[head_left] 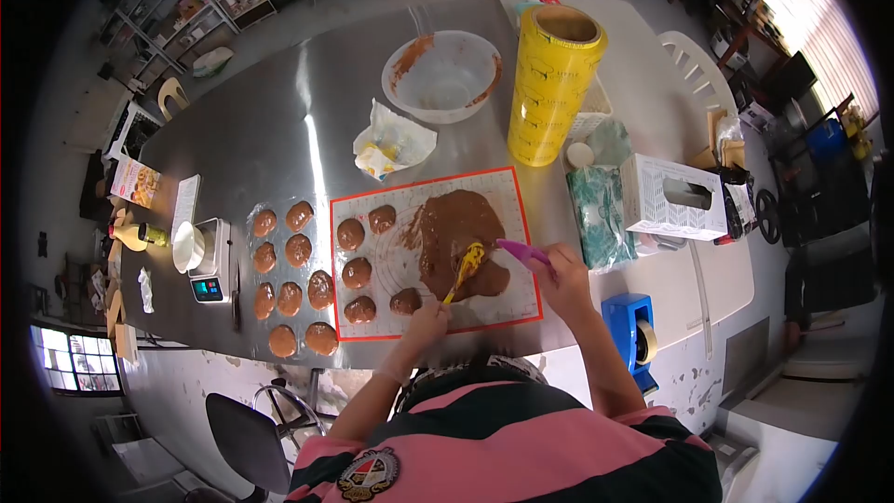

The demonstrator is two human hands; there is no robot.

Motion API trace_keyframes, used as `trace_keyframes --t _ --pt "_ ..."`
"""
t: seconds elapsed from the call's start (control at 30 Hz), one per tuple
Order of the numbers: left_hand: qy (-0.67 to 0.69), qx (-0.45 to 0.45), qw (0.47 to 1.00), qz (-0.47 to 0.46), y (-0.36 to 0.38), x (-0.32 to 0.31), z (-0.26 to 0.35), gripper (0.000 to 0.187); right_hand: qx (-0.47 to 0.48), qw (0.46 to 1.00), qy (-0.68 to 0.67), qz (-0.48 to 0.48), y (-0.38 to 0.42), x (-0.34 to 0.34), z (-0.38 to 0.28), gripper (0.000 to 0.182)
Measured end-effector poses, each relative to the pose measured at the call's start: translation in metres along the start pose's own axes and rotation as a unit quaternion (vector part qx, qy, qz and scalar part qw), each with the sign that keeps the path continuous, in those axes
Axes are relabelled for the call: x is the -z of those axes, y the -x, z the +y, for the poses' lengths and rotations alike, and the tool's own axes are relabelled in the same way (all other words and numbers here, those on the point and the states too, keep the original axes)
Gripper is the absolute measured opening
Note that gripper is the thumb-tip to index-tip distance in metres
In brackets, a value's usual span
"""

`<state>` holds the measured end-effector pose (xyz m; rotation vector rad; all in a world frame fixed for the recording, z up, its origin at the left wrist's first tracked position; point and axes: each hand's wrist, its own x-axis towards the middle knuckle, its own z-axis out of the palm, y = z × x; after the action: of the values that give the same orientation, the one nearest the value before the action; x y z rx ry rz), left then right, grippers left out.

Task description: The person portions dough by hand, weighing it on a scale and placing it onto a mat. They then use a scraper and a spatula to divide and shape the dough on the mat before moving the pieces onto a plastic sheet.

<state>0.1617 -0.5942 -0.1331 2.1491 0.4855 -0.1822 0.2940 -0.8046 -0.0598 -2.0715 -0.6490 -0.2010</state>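
Observation:
My left hand [426, 321] grips a yellow spatula [464, 268] whose tip rests in a big brown dough mass [456, 228] on a red-edged baking mat [377, 200]. My right hand [563, 279] holds a purple scraper [523, 252] at the dough's right edge. Several brown dough portions [356, 272] lie on the mat's left half, and several more [291, 298] sit on clear film to the left.
A smeared clear mixing bowl [445, 74], a crumpled wrapper [391, 142] and a tall yellow film roll [551, 84] stand behind the mat. A scale [209, 261] with a white cup is at left. A tissue box [672, 197] and blue tape dispenser [631, 328] are at right.

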Motion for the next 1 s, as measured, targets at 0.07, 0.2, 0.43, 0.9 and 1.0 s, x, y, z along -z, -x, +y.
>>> trace_keyframes --t 0.07,0.2,0.43,0.9,1.0 --pt "0.012 -0.05 0.997 0.062 0.001 0.01 0.01 0.016 0.016 1.0 0.002 -0.005 0.0 0.002 -0.002 0.01" --pt "0.09 0.009 0.99 0.106 0.017 0.035 0.057 0.014 0.004 1.0 -0.018 -0.005 0.002 0.003 0.004 0.01" --pt "-0.068 -0.13 0.989 0.01 0.021 0.019 0.017 0.019 -0.047 0.999 -0.01 -0.008 0.004 0.006 0.006 0.011" --pt "0.029 0.001 0.992 0.124 0.029 0.027 0.005 0.013 -0.065 0.997 -0.036 -0.018 -0.001 -0.001 0.008 0.011" --pt "-0.048 -0.113 0.984 0.13 0.021 0.03 0.002 0.013 -0.038 0.999 -0.01 -0.003 -0.005 -0.006 0.012 0.011"
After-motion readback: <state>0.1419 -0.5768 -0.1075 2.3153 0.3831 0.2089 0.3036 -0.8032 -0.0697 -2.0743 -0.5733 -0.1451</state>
